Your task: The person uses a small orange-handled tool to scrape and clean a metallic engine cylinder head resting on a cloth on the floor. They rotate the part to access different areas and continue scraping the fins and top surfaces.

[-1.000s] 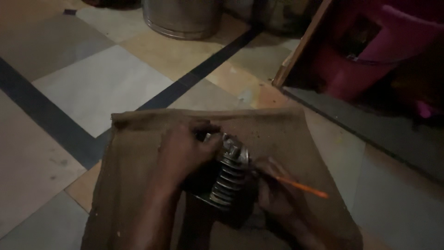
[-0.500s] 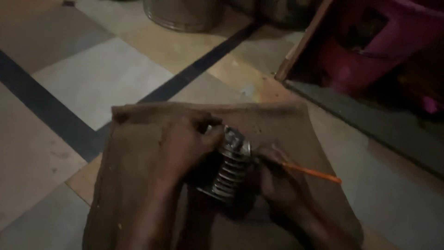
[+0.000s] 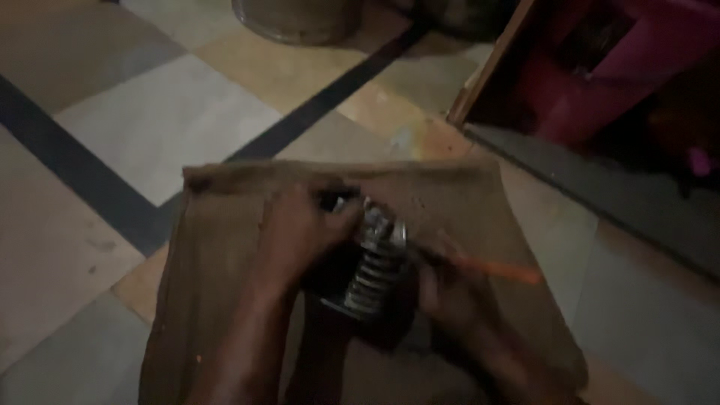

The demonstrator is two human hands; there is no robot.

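Head view: at frame centre I see my left hand (image 3: 300, 232) gripping a ribbed metal part (image 3: 373, 274) on brown cloth (image 3: 465, 195); my right hand (image 3: 450, 289) pinches what looks like an orange stick (image 3: 510, 271) beside it.

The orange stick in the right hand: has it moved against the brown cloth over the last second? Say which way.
Cannot tell. The orange stick lies across the same right part of the brown cloth, beside the finned metal part; the camera itself drifted, and the picture is blurred.

Left hand (image 3: 300, 232) and right hand (image 3: 450, 292): bare, no gloves, rings or sleeves; forearms uncovered, dimly lit.
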